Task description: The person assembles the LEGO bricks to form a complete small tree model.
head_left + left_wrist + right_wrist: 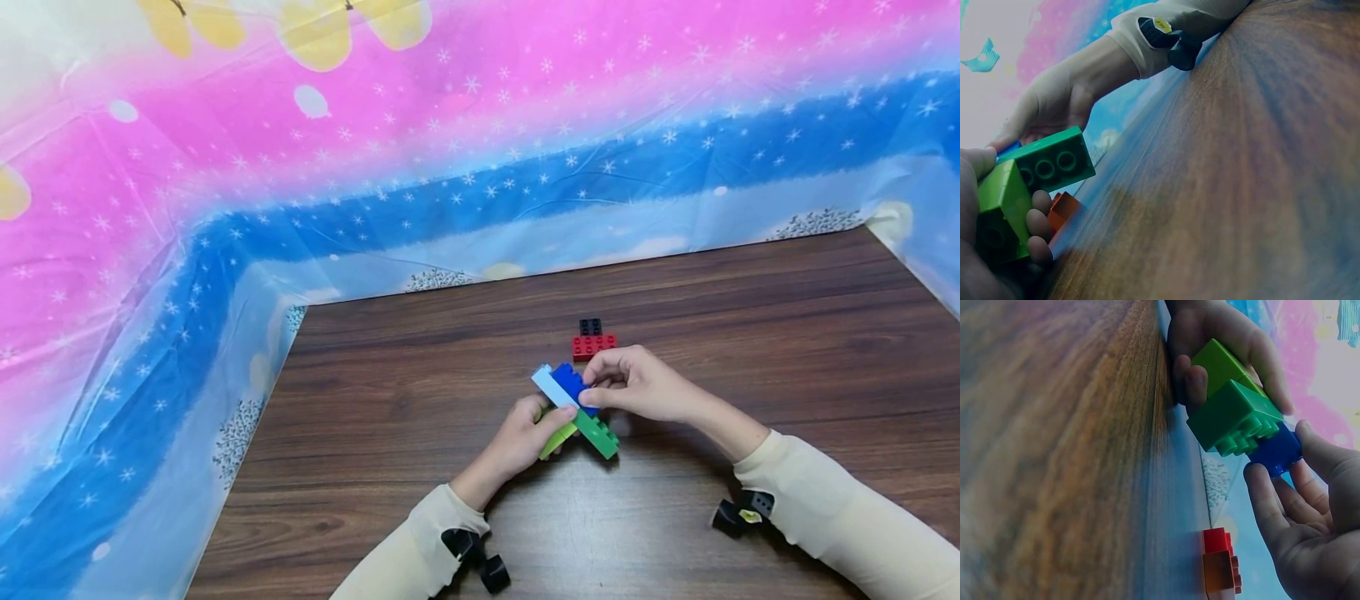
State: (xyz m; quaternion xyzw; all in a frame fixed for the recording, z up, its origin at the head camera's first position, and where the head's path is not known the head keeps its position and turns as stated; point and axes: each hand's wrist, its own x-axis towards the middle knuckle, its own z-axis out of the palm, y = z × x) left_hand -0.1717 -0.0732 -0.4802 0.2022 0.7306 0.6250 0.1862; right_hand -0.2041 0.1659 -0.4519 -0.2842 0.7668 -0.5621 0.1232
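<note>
In the head view my left hand [516, 440] holds a joined group of toy building bricks above the table, gripping it by a lime-green brick [557, 442]. Across that brick lie a light blue brick [550, 384] and a green brick [599, 437], end to end in a slanting row. My right hand [647, 387] pinches a dark blue brick [567, 383] between thumb and fingertips, right against the row's studded side. The right wrist view shows the blue brick [1277, 450] beside the green brick's studs. Hollow tubes show under the green brick [1050, 164] in the left wrist view.
A red brick [595, 347] and a smaller black brick [590, 326] sit on the brown wooden table [420, 392], just beyond my hands. A patterned pink and blue cloth [480, 158] hangs along the table's far and left edges.
</note>
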